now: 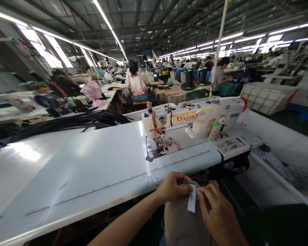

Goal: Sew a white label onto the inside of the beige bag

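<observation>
My left hand (173,188) pinches the upper end of a white fabric label (192,201) between thumb and fingers. The label hangs down over a beige piece of cloth (181,218) lying across my lap. Just right of the label, my right hand (215,205) is closed, thumb and fingertips together; what sits between them is too small to make out. Both hands are in front of the table's near edge, below the sewing machine (195,118). Pink-handled thread snips (174,142) lie by its needle area.
White strips (190,133) rest on the machine bed. A green-ended thread spool (213,132) stands by the machine. The pale worktable (97,160) stretches left, towards a bundle of black strips (74,123). A white bin (284,177) is at right. A person (136,82) sits ahead.
</observation>
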`<state>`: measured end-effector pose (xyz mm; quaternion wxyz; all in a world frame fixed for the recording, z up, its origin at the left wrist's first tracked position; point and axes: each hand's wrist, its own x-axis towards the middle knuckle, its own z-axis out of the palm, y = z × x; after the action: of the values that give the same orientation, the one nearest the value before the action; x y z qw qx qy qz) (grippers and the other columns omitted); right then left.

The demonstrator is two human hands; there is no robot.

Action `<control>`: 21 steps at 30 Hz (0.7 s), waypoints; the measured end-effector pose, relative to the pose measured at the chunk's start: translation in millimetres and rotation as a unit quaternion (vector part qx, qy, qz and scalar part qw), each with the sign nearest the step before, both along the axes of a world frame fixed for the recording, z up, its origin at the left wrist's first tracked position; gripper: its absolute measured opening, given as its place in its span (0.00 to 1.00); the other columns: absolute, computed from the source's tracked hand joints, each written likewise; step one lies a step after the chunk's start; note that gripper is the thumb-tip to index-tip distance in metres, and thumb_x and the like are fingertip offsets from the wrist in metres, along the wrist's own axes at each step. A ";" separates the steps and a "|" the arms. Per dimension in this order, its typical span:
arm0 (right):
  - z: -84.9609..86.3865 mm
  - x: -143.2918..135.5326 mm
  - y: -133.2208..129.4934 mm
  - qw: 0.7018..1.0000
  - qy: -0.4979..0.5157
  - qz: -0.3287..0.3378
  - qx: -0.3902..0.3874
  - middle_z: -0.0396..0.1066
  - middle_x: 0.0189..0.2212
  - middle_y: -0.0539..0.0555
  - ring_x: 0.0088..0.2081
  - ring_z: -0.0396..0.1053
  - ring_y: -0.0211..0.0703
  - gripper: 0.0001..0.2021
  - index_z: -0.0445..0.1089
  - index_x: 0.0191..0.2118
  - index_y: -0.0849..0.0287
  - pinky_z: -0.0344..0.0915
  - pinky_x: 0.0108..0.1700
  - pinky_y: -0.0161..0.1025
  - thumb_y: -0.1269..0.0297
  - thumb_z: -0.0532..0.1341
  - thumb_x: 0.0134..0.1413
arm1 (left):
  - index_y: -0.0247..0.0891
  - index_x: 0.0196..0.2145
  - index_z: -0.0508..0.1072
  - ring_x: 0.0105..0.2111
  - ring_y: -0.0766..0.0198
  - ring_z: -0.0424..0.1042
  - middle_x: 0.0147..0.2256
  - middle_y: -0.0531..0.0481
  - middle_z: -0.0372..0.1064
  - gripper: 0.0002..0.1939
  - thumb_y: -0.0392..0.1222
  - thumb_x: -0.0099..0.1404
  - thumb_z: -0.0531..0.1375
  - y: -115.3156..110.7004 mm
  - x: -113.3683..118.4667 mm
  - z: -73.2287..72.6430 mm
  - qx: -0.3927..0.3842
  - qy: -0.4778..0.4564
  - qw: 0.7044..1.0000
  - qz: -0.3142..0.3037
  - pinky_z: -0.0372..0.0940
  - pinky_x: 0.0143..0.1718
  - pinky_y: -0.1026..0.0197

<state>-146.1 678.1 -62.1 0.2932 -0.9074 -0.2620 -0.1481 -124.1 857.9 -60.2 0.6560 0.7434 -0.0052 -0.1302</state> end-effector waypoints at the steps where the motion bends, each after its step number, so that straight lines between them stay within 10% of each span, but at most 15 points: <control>1: -0.7 0.0 -0.2 1.000 0.000 0.004 0.000 0.66 0.30 0.53 0.33 0.69 0.43 0.08 0.66 0.35 0.56 0.65 0.34 0.40 0.66 0.51 0.62 | 0.31 0.28 0.77 0.25 0.69 0.64 0.25 0.52 0.71 0.10 0.40 0.49 0.66 0.2 0.2 -0.2 -0.001 0.004 1.000 0.001 0.59 0.29 0.66; 21: -3.5 -0.4 1.8 1.000 -0.011 -0.011 -0.012 0.64 0.28 0.53 0.29 0.70 0.42 0.10 0.66 0.34 0.57 0.65 0.29 0.37 0.65 0.49 0.62 | 0.31 0.29 0.77 0.25 0.69 0.64 0.25 0.51 0.72 0.10 0.40 0.49 0.65 -0.2 0.2 -0.1 0.026 -0.012 1.000 0.001 0.59 0.29 0.66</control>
<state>-146.5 679.9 -65.5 0.2779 -0.9118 -0.2572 -0.1587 -123.9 857.7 -60.3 0.6363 0.7619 -0.0092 -0.1207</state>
